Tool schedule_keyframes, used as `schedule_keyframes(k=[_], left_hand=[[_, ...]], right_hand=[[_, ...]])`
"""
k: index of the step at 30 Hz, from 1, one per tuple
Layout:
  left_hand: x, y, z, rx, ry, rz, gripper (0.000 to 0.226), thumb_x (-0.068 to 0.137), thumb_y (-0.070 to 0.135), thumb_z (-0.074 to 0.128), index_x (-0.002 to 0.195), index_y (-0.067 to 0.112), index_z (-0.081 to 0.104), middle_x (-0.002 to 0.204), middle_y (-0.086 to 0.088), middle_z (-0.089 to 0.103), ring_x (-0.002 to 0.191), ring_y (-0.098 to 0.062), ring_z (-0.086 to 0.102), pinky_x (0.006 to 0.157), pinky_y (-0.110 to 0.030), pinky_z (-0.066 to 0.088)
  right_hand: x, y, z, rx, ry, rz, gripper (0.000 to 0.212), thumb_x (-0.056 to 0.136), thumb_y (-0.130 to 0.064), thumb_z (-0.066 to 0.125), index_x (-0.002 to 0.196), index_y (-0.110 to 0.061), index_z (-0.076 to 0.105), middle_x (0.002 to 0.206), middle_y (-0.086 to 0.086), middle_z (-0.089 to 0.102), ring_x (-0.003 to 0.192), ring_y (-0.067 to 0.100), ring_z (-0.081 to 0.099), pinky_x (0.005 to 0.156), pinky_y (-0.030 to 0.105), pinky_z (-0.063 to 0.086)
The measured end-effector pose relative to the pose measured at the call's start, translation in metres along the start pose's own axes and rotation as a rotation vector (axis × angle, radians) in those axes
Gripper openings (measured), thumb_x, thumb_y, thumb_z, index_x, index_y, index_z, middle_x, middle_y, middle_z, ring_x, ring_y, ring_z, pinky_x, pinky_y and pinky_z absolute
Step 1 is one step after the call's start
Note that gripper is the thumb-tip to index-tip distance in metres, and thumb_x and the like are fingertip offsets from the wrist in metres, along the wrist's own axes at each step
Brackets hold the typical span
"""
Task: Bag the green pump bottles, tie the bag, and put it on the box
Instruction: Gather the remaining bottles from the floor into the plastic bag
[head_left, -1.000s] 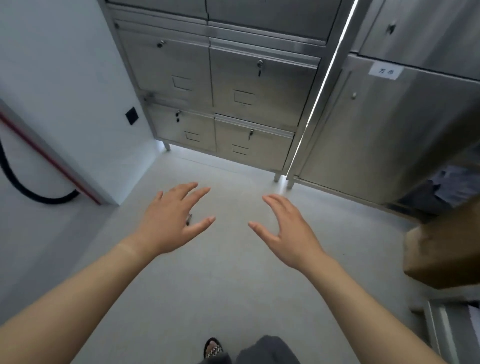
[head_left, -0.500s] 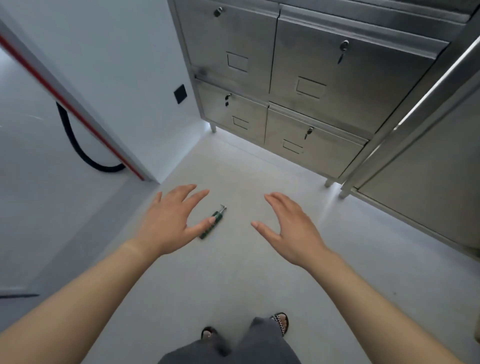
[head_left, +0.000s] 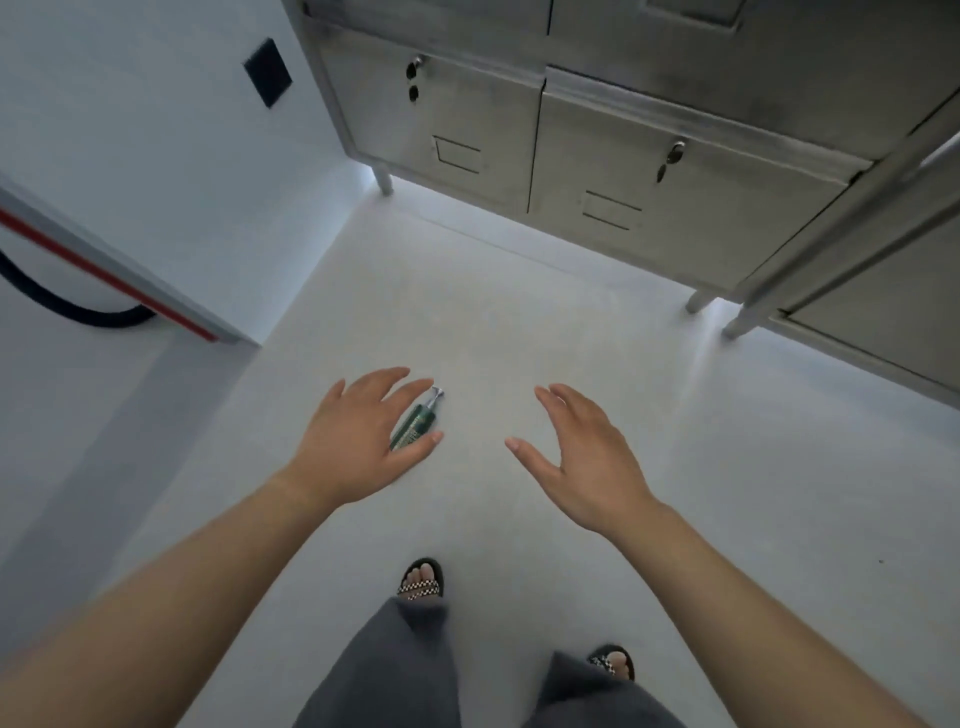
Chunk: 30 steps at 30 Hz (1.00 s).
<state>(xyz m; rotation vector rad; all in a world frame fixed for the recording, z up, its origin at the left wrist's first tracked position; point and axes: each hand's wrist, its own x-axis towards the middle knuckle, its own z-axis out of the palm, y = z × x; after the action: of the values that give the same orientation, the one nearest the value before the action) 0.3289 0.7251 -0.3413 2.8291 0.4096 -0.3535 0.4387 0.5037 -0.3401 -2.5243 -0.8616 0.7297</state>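
green pump bottle (head_left: 415, 423) lying on floor (head_left: 519, 338)

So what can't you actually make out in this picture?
- Green pump bottle, head view: its lower end is hidden behind the left hand; its label is too small to read.
- Whether that hand touches the bottle: cannot tell from this angle.
- Bag and box: not in view.
- Metal cabinets: upper part cut off by the top edge.
- Right hand: open, holding nothing.

Locker room: steel lockers (head_left: 649, 171), bare floor (head_left: 519, 322).
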Motion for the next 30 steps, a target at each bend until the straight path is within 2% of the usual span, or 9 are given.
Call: schedule_keyframes(k=[5,10,15,18,20,24,30], left_hand=[[0.056,-0.069,0.164,-0.073,-0.011,-0.043,0.072,0.078,0.071,0.026,0.134,0.029,0.045,0.14,-0.005,0.047,0.129,-0.024,0.042,0.103,-0.042,0.038],[0.115,-0.121,0.31,-0.006,-0.018,0.032,0.071,0.078,0.069,0.029,0.132,0.027,0.047,0.138,-0.002,0.049,0.125,-0.023,0.047,0.095,-0.039,0.042],[0.162,-0.163,0.42,0.032,-0.008,-0.033,0.081,0.072,0.073,0.022,0.137,0.029,0.039,0.147,-0.002,0.039,0.133,-0.022,0.037,0.103,-0.042,0.037],[0.181,-0.186,0.462,0.078,0.004,-0.056,0.084,0.071,0.074,0.02,0.14,0.028,0.034,0.15,-0.002,0.031,0.135,-0.022,0.033,0.104,-0.045,0.036],[0.187,-0.198,0.48,0.086,0.015,-0.077,0.083,0.073,0.073,0.025,0.141,0.026,0.032,0.152,-0.003,0.027,0.135,-0.024,0.033,0.104,-0.045,0.037],[0.184,-0.215,0.502,-0.034,0.012,-0.148,0.076,0.082,0.054,0.054,0.144,0.027,0.021,0.155,-0.001,0.016,0.133,-0.028,0.032,0.101,-0.046,0.041],[0.18,-0.23,0.523,-0.104,0.039,-0.148,0.078,0.08,0.035,0.061,0.144,0.033,0.015,0.151,-0.003,0.02,0.118,-0.035,0.045,0.092,-0.049,0.047]], right_hand=[[0.085,0.072,0.141,-0.018,-0.078,0.003,0.072,0.088,-0.058,0.044,0.145,-0.021,0.021,0.154,0.001,0.024,0.141,0.017,0.019,0.112,0.034,0.023],[0.158,0.142,0.268,-0.039,-0.077,-0.012,0.072,0.087,-0.059,0.045,0.145,-0.023,0.021,0.154,-0.001,0.02,0.142,0.017,0.017,0.111,0.035,0.023],[0.214,0.194,0.362,-0.055,-0.042,-0.017,0.072,0.086,-0.059,0.046,0.144,-0.023,0.022,0.154,0.0,0.02,0.141,0.02,0.019,0.111,0.038,0.026],[0.236,0.211,0.406,-0.057,-0.033,-0.017,0.072,0.085,-0.059,0.047,0.143,-0.025,0.022,0.154,0.0,0.02,0.141,0.021,0.019,0.111,0.039,0.027],[0.246,0.216,0.431,-0.068,-0.03,-0.022,0.072,0.085,-0.059,0.048,0.143,-0.025,0.024,0.153,0.0,0.021,0.14,0.022,0.021,0.11,0.04,0.028],[0.254,0.21,0.465,-0.052,-0.046,-0.006,0.072,0.084,-0.058,0.05,0.142,-0.023,0.026,0.152,0.003,0.024,0.139,0.024,0.024,0.11,0.041,0.029],[0.26,0.209,0.483,-0.08,-0.006,0.016,0.072,0.084,-0.055,0.052,0.143,-0.022,0.026,0.153,0.004,0.023,0.14,0.026,0.021,0.112,0.043,0.026]])
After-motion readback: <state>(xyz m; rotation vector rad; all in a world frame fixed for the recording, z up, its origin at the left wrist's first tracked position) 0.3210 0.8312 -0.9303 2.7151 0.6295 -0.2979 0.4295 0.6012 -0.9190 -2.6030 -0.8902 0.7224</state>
